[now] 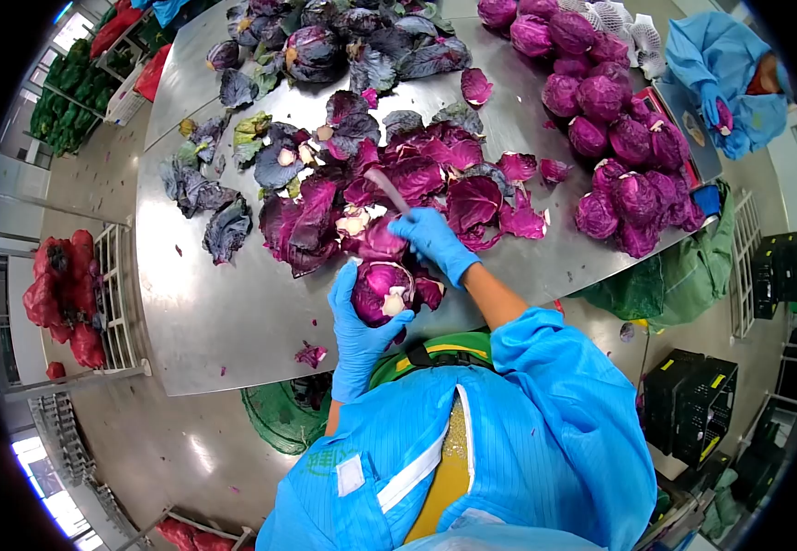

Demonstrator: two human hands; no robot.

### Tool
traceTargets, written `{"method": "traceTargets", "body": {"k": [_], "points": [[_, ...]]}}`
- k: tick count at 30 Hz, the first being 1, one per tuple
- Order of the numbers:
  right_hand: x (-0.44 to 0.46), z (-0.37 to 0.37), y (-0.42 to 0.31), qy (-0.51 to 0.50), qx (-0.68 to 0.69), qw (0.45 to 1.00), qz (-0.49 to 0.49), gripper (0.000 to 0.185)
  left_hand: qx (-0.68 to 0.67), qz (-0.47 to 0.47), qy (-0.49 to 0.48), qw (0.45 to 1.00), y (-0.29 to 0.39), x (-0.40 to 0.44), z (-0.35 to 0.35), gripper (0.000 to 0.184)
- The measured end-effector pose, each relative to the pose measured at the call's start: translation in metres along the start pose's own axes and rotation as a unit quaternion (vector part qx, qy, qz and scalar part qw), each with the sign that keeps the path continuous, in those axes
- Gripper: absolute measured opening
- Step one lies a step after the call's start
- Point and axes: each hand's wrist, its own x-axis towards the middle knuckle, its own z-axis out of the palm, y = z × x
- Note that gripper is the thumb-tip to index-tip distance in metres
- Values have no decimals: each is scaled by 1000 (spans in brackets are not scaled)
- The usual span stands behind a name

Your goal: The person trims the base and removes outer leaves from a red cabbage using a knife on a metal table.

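My left hand [359, 338], in a blue glove, is wrapped round the side of a red cabbage [373, 307]. The cabbage's pale cut stem faces up toward me near the table's front edge. Just above and to the right, my gloved right hand [435, 242] is closed on a knife [387, 190]. Its blade is smeared by motion and points away to the upper left; the handle is hidden in my fingers. Loose purple cabbage leaves [311, 220] and pale stem pieces lie heaped beyond both hands.
Untrimmed dark cabbages [314, 53] lie at the table's far side. Trimmed cabbages [605, 96] are piled at the right. A co-worker in a blue gown [720, 64] stands beyond them. Black crates [689, 404] and red net sacks [65, 298] flank the steel table [196, 321].
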Motion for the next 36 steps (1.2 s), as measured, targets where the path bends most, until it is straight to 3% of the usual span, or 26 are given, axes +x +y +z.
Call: {"method": "traceTargets", "body": {"k": [1,2,5,6,7,9,11,12,15,22,25,26,27,28,31,32,33,36], "points": [[9,1,-5,46,6,998,-52,26,18,15,-5,1000,2,3,-6,110],[18,-3,-10,70,0,997,-19,29,36,29,-14,999,1,3,-12,111],[4,-9,-21,176,-268,931,-176,54,53,-27,-7,998,1,-2,-15,105],[-8,-7,-35,180,-344,909,-151,76,-21,-74,49,996,-10,-3,-11,100],[-25,-5,-50,119,-312,931,-149,81,-10,-115,40,992,-12,6,-15,105],[-66,-3,-65,-4,-251,959,-135,91,-123,-166,45,977,-20,12,-11,103],[-82,9,-55,-63,-257,950,-167,99,-149,-137,43,978,-32,19,-9,101],[-82,13,-57,-123,-325,935,-74,96,-163,-125,37,978,-33,18,-8,101],[-72,15,-25,-149,-97,981,-84,88,-256,-185,7,949,-11,24,-10,100],[-84,7,-34,-121,-266,949,-119,70,-56,-142,-7,988,-8,22,-6,98],[-95,6,-54,-63,-449,888,-83,57,-22,-132,-12,991,4,27,-10,98],[-86,2,-29,-20,-437,891,-121,45,-3,-133,-15,991,3,27,-12,97],[-73,-4,10,23,-426,891,-157,34,-95,-159,3,983,-1,25,-13,97],[-66,-14,37,54,-274,944,-175,27,-129,-180,5,975,-8,19,-17,95],[-76,-35,36,70,-165,981,-73,27,-186,-256,-2,949,-13,13,-35,97],[-85,-32,28,55,-139,984,-96,49,-190,-274,-8,943,-9,15,-38,98],[-94,-24,17,31,-139,982,-127,60,-194,-294,-15,936,-6,16,-40,99],[-97,12,-3,-22,-123,973,-194,93,-147,-214,3,966,-13,17,-21,102]]}}
